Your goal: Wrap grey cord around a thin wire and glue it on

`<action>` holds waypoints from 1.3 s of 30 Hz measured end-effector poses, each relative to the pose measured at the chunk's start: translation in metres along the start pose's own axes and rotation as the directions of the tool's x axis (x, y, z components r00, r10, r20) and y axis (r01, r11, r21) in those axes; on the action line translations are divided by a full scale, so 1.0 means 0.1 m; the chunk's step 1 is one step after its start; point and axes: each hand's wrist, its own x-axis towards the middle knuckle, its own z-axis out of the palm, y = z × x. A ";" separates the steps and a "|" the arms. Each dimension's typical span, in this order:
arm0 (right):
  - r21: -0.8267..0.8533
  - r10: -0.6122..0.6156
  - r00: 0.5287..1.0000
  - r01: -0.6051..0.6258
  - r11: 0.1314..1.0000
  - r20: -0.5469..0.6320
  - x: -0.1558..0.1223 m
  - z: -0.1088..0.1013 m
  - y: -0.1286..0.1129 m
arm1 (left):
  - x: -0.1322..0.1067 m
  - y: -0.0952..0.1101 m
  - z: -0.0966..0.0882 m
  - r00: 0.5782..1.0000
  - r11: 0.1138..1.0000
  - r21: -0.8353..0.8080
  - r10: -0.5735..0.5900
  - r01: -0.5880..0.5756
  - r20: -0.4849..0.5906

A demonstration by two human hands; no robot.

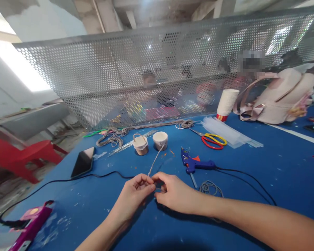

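Note:
A thin twisted cord (156,161) runs from the rim of a small paper cup (161,140) toward me. My left hand (137,191) pinches its near end between thumb and fingers. Touching it, my right hand (174,193) has its fingers curled at the same end of the cord; part of that grip is hidden. Left of the first cup, another small cup (141,145) stands upright with a looped cord handle across its top. Both cups look pale inside with a brownish lower part.
A blue glue gun (195,163) lies right of the cups, its cable trailing right. Around are scissors (213,140), clear plastic sheets (222,130), stacked paper cups (227,104), grey cord (112,137), a phone (83,161), a purple power strip (31,226) and a backpack (279,97). A perforated metal screen (99,76) stands behind.

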 end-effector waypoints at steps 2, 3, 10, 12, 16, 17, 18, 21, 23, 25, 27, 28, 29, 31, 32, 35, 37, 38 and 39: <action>-0.043 -0.029 0.997 0.026 0.999 -0.066 0.01 0.00 0.02 | 0.00 -0.01 -0.01 1.000 1.000 0.011 0.001 -0.001 -0.011; -0.062 -0.045 0.995 0.040 0.997 -0.092 0.01 0.00 0.03 | 0.00 -0.01 -0.01 1.000 1.000 0.012 0.000 0.000 -0.018; -0.147 -0.151 0.972 0.125 0.981 -0.179 0.02 -0.03 0.03 | 0.02 -0.02 -0.03 0.998 0.997 -0.061 -0.041 0.038 -0.054; -0.087 -0.137 0.970 0.121 0.989 -0.203 0.04 -0.04 0.02 | 0.02 -0.02 -0.03 0.997 0.992 -0.116 -0.054 0.047 -0.055; 0.142 -0.016 0.974 0.050 0.989 -0.228 0.07 -0.07 0.00 | -0.02 0.01 -0.04 0.996 0.959 -0.280 -0.064 0.046 -0.058; 0.193 0.018 0.973 0.027 0.981 -0.230 0.08 -0.07 0.00 | -0.03 0.01 -0.04 0.996 0.950 -0.308 -0.068 0.047 -0.057; 0.234 0.056 0.973 -0.001 0.972 -0.226 0.09 -0.08 -0.01 | -0.03 0.02 -0.04 0.996 0.944 -0.325 -0.073 0.052 -0.056; 0.328 0.181 0.962 -0.107 0.939 -0.203 0.09 -0.10 -0.02 | -0.04 0.02 -0.05 0.995 0.939 -0.336 -0.092 0.072 -0.044; 0.381 0.208 0.959 -0.122 0.917 -0.194 0.09 -0.10 -0.03 | -0.04 0.01 -0.04 0.995 0.937 -0.341 -0.089 0.071 -0.036; 0.445 0.181 0.965 -0.078 0.892 -0.192 0.08 -0.08 -0.02 | -0.04 0.00 -0.04 0.997 0.934 -0.351 -0.078 0.064 -0.025; 0.530 0.175 0.968 -0.055 0.846 -0.178 0.09 -0.06 -0.01 | -0.04 -0.01 -0.03 0.997 0.932 -0.358 -0.074 0.062 -0.017; 0.573 0.191 0.967 -0.061 0.817 -0.169 0.09 -0.05 -0.01 | -0.04 -0.01 -0.02 0.997 0.932 -0.357 -0.076 0.065 -0.017; 0.611 0.212 0.964 -0.071 0.789 -0.161 0.09 -0.04 0.00 | -0.04 -0.01 -0.02 0.997 0.933 -0.352 -0.080 0.068 -0.019; 0.662 0.248 0.957 -0.090 0.744 -0.149 0.10 -0.02 0.00 | -0.05 -0.01 -0.01 0.996 0.939 -0.337 -0.082 0.068 -0.028; 0.679 0.254 0.957 -0.093 0.728 -0.141 0.10 -0.01 0.00 | -0.05 0.00 -0.01 0.996 0.943 -0.327 -0.080 0.066 -0.028; 0.725 0.255 0.961 -0.104 0.681 -0.102 0.09 0.02 0.00 | -0.07 0.00 0.00 0.998 0.955 -0.292 -0.059 0.051 -0.020; 0.760 0.266 0.960 -0.110 0.640 -0.084 0.09 0.03 -0.01 | -0.07 0.00 0.01 0.999 0.961 -0.273 -0.046 0.040 -0.017; 0.777 0.271 0.959 -0.109 0.619 -0.081 0.08 0.03 -0.02 | -0.07 0.00 0.02 0.999 0.962 -0.270 -0.041 0.034 -0.020; 0.792 0.274 0.958 -0.104 0.602 -0.082 0.08 0.04 -0.03 | -0.07 0.00 0.03 0.999 0.962 -0.270 -0.039 0.031 -0.024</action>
